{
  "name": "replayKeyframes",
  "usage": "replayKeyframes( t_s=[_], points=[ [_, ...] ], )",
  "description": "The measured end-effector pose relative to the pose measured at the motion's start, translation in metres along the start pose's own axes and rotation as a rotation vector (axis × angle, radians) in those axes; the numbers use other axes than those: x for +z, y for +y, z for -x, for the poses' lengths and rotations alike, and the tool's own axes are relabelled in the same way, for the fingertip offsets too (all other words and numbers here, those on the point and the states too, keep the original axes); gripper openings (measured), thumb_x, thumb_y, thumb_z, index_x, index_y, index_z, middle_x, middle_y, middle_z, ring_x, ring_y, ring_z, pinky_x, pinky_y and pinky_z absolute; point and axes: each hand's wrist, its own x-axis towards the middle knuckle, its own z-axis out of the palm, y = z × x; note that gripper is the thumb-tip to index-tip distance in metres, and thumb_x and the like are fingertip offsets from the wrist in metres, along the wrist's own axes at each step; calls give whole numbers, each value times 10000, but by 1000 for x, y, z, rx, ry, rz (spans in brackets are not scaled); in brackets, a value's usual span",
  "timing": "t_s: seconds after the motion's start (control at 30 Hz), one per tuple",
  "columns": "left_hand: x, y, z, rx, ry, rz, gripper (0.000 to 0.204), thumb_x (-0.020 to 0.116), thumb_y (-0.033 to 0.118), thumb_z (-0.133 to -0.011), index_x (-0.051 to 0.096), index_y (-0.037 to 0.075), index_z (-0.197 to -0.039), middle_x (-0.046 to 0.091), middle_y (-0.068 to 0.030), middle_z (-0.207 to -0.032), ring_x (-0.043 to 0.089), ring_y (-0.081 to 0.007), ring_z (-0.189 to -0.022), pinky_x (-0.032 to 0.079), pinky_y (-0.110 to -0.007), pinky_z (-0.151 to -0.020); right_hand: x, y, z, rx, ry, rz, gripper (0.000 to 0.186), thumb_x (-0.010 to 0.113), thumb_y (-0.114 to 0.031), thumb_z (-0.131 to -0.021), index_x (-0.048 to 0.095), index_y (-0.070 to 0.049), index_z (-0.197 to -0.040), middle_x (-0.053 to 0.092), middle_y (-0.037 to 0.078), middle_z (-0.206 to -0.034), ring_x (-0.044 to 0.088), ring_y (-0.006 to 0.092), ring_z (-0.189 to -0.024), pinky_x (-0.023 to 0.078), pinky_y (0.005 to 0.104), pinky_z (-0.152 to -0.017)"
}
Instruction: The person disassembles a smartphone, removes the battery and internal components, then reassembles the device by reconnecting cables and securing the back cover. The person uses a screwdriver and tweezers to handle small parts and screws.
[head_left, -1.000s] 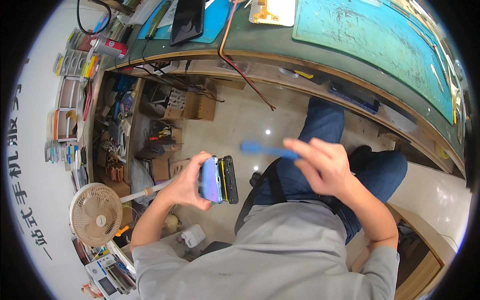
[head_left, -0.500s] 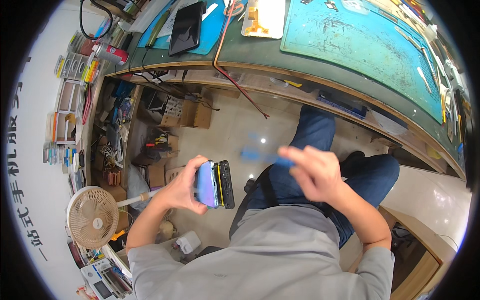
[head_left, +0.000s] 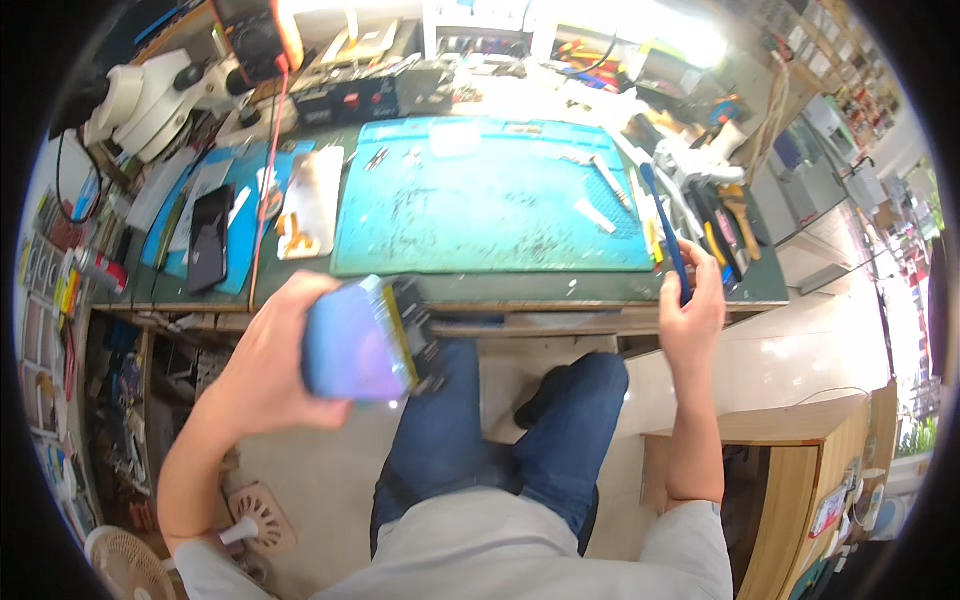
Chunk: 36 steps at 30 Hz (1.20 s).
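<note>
My left hand (head_left: 262, 365) grips a smartphone (head_left: 350, 340) with a glossy blue-purple side, held in front of the bench edge above my lap. Along its right side runs a yellow strip, then a black, frame-like part (head_left: 424, 340); blur hides how they join. My fingers and thumb close around the left end. On the right, at the bench's front edge, my right hand (head_left: 692, 310) pinches a long, slim blue tool (head_left: 662, 208). It points up and away over the tools on the bench; its tip is unclear.
A blue-green work mat (head_left: 480, 215) covers the middle of the bench. Left of it lie a screen part (head_left: 312, 200) and a dark phone (head_left: 210, 238). Brushes and hand tools crowd the right, including a wooden-handled brush (head_left: 740, 218). A microscope (head_left: 150, 105) stands far left.
My view has swung up and right toward the bench. The phone remains in my left hand. My right hand, blurred before with the blue tool, now holds it raised at the bench's right.
</note>
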Motion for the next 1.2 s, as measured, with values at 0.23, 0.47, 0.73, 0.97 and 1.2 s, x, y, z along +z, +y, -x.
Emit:
replayKeyframes(
  t_s=[0.23,0.47,0.73,0.97,1.2],
  points=[
    [48,-30,-163,52,-246,-118,821,849,218,-718,464,-31,-1399,516,-232,-1309,609,-447,-1146,518,-464,-1003,3,65,-60,-126,-24,283,357,646,-5,-948,681,-43,-1301,673,156,-1198,691,373,-1063,567,445,-884],
    [62,-42,-197,79,-429,-110,860,841,262,-739,477,-71,-1443,517,-211,-1353,585,-403,-1215,517,-450,-1035,20,42,-75,-252,-30,368,368,718,-57,-933,692,-29,-1299,687,143,-1195,690,346,-1061,548,451,-909],
    [64,-44,-189,155,-328,-173,942,869,241,-735,458,-45,-1533,568,-209,-1353,526,-376,-1284,464,-442,-1121,44,-26,-94,-407,-520,-98,562,812,-256,-921,639,-62,-1419,664,166,-1378,625,376,-1274,506,475,-1082],
    [77,-65,-181,189,-215,38,945,914,263,-768,460,-57,-1533,586,-233,-1435,531,-389,-1351,443,-455,-1166,88,-52,-96,-558,-776,-81,947,904,-330,-824,439,-99,-1615,600,178,-1496,541,380,-1405,435,471,-1177],
    [70,-72,-163,191,-5,190,935,910,403,-816,494,3,-1551,568,-211,-1512,488,-377,-1436,398,-466,-1214,92,-52,-97,-464,-818,-257,963,919,-275,-780,465,-70,-1604,632,166,-1394,556,366,-1321,453,460,-1143]
  ],
)
